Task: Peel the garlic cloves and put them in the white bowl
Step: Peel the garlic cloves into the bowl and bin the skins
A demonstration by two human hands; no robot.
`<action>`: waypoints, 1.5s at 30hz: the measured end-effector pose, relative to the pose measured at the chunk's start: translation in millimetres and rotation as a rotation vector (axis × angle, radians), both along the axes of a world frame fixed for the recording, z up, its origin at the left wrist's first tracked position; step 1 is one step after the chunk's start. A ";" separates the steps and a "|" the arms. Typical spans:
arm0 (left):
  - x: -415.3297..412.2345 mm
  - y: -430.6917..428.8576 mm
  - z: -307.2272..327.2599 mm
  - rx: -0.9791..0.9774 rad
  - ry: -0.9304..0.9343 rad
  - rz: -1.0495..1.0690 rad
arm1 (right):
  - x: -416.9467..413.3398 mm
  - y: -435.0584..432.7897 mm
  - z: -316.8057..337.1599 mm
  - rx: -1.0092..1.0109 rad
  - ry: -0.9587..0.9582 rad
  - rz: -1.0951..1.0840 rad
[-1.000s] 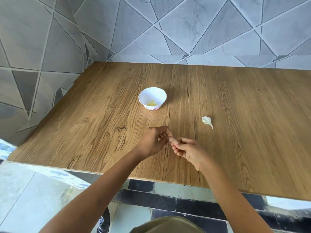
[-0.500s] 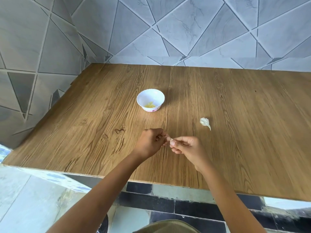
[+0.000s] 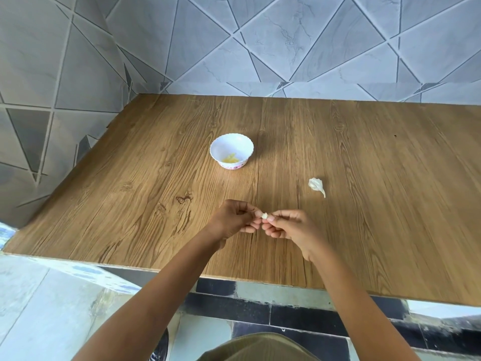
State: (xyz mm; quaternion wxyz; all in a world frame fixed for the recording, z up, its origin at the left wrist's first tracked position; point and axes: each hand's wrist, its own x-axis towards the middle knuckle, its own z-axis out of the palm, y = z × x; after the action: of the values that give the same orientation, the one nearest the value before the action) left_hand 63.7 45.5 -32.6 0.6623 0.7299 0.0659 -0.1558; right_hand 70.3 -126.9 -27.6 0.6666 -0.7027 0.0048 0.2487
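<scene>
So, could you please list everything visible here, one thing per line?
white bowl: one, white, on the table, near its middle
peeled garlic: a few pieces, pale yellow, inside the white bowl
garlic piece: one, white, on the table right of the white bowl
garlic clove: one, whitish, above the table's near part
table: one, brown wood, against the wall
wall: grey tiles, behind and left of the table
left hand: one, pinches the garlic clove
right hand: one, pinches the garlic clove

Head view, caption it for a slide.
Left hand and right hand pinch one garlic clove over the table, white bowl beyond.
</scene>
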 end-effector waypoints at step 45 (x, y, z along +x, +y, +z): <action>-0.3 -19.3 8.1 0.332 -0.302 0.254 | 4.9 8.9 -6.1 -0.012 -0.186 -0.298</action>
State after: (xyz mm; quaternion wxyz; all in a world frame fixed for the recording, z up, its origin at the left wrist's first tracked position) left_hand 63.4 26.2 -24.6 0.5500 0.8295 0.0820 0.0521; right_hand 75.2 -117.9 -33.6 0.6895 -0.7180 0.0489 0.0811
